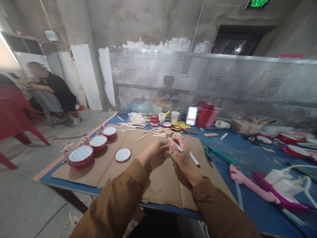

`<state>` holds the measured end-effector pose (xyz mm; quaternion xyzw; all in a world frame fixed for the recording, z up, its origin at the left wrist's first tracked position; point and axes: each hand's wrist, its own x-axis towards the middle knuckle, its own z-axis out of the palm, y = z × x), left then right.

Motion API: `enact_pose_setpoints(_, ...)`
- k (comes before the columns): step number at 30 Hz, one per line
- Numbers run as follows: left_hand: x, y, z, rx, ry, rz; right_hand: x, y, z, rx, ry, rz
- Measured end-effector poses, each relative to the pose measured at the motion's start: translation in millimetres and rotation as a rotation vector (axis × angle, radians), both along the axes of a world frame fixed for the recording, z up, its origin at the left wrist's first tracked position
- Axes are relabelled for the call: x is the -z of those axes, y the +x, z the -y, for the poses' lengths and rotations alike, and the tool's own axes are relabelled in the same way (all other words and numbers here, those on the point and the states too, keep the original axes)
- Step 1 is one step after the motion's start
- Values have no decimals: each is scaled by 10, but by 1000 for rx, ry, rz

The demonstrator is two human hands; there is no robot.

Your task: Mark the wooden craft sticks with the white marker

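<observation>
Right hand [182, 157] grips white marker [176, 144]; left hand [153, 152] closed.
Both over cardboard sheet [163, 188] on blue worktop [247, 158]; green sign [258, 4] reads EXIT.

A perforated metal screen [198, 79] fronts bare concrete walls [148, 23] under an exit sign [258, 4].

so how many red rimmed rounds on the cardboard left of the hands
4: a near tin, a middle tin, a far tin, all deep, and a flat disc beside the left hand.
</observation>
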<state>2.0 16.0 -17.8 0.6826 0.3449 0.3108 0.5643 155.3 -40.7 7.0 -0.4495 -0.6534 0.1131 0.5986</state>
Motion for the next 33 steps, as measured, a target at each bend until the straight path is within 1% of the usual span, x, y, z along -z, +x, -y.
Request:
enact_pose_setpoints(7,1,8,7,-26,-12,-29,27,30,-14,-15,-44,32)
enact_pose_setpoints(14,11,-5,-25,8,3,-27,-1,-13,3,4,22,9)
enact_pose_setpoints(19,-13,-2,-10,19,7,-29,-21,3,10,5,11,30)
enact_pose_setpoints(25,-56,-5,17,-9,5,-34,-16,22,11,-9,-19,28)
enact_pose_setpoints(27,-69,-8,22,-15,-3,-46,-10,26,11,-15,-29,13)
enact_pose_setpoints(33,-95,-4,35,-8,-31,-59,5,24,5,27,-46,-62)
